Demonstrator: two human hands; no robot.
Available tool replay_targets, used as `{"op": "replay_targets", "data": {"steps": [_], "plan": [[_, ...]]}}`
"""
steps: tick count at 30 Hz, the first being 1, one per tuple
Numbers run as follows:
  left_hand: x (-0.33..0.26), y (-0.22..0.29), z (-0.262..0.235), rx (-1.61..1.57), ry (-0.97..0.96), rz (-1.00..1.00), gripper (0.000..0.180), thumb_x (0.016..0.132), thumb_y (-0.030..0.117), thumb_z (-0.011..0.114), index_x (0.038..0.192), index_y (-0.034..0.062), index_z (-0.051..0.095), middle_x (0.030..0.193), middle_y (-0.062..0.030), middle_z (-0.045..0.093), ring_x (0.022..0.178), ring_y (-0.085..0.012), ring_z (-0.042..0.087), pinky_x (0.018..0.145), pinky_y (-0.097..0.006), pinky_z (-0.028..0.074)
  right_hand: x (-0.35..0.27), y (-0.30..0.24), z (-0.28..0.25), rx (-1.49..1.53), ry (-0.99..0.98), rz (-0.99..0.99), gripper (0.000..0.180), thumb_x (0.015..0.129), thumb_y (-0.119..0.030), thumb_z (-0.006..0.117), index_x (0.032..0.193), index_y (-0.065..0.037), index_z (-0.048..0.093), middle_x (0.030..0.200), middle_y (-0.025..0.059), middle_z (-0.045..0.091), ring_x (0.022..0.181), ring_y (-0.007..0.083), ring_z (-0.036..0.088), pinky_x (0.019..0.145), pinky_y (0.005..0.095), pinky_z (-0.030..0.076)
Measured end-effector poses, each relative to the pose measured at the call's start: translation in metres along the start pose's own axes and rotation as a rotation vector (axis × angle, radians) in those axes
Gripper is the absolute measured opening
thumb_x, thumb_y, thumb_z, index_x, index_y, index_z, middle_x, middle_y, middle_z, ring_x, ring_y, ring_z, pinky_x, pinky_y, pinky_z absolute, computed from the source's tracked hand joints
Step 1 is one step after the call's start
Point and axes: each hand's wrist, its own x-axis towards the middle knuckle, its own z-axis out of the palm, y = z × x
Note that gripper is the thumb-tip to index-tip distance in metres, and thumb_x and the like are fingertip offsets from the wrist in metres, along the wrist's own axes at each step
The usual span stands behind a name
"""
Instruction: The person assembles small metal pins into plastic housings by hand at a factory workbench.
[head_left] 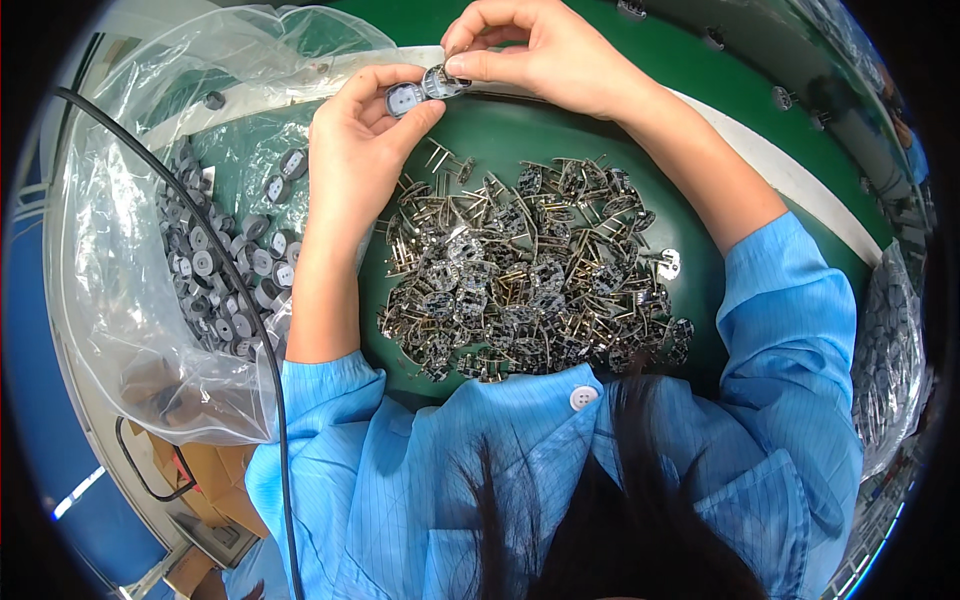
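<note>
My left hand fingers pinch a round grey cap; right hand fingers hold a pinned disc against it, above the table's far edge. Step, I judge: mating; next needs pin alignment.

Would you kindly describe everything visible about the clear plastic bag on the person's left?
The clear plastic bag is thin, crinkled and glossy, and lies open and slumped on the person's left, beside the green surface. Inside it sit many small round grey caps, heaped loosely toward its lower side. A black cable curves across its front. The left hand is raised near its open edge; whether they touch is unclear.
</note>
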Motion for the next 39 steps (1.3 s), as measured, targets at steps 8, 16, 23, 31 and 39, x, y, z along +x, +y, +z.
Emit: {"op": "replay_targets", "data": {"steps": [8, 16, 23, 31, 39], "plan": [[-0.002, -0.003, 0.003, -0.143, -0.025, 0.026, 0.026, 0.081, -0.005, 0.07, 0.106, -0.0039, 0.061, 0.092, -0.0073, 0.067, 0.08, -0.0075, 0.063, 0.068, -0.02, 0.053, -0.008, -0.012, 0.012, -0.32, 0.073, 0.021, 0.013, 0.085, -0.008, 0.068, 0.088, 0.002, 0.061, 0.082, 0.0063, 0.067, 0.077, 0.0103, 0.064, 0.069, 0.0257, 0.053], [-0.003, -0.003, 0.002, -0.38, -0.095, -0.041, 0.029, 0.081, -0.007, 0.068, 0.108, -0.0035, 0.059, 0.097, -0.0081, 0.066, 0.089, -0.0106, 0.062, 0.079, -0.023, 0.053, -0.004, -0.004, 0.0, 0.136, -0.064, 0.252, 0.018, 0.084, -0.005, 0.069, 0.099, 0.003, 0.062, 0.087, 0.006, 0.067, 0.08, 0.0092, 0.063, 0.075, 0.0228, 0.052], [-0.003, -0.002, 0.002, -0.423, -0.158, -0.087, 0.034, 0.079, -0.01, 0.067, 0.111, -0.0049, 0.057, 0.103, -0.0101, 0.064, 0.093, -0.0133, 0.062, 0.082, -0.025, 0.053, -0.005, -0.009, 0.003, -0.016, -0.058, 0.168, 0.02, 0.081, -0.006, 0.072, 0.097, 0.002, 0.065, 0.084, 0.0045, 0.067, 0.077, 0.0075, 0.061, 0.074, 0.0216, 0.051], [-0.005, 0.0, 0.004, -0.462, -0.089, -0.097, 0.028, 0.088, -0.006, 0.055, 0.116, -0.0063, 0.054, 0.104, -0.011, 0.063, 0.094, -0.0155, 0.064, 0.084, -0.025, 0.053, -0.007, -0.024, 0.007, -0.164, -0.044, 0.17, 0.017, 0.081, -0.006, 0.068, 0.095, 0.003, 0.064, 0.083, 0.0049, 0.066, 0.073, 0.0084, 0.06, 0.069, 0.0236, 0.05], [-0.001, -0.002, 0.005, -0.355, -0.067, -0.116, 0.029, 0.089, -0.005, 0.047, 0.117, -0.0081, 0.052, 0.101, -0.0138, 0.066, 0.092, -0.0159, 0.065, 0.084, -0.024, 0.052, -0.007, -0.015, 0.004, -0.357, 0.071, 0.095, 0.022, 0.079, -0.01, 0.069, 0.096, 0.004, 0.064, 0.078, 0.0088, 0.066, 0.07, 0.0112, 0.061, 0.067, 0.0259, 0.051]]}}
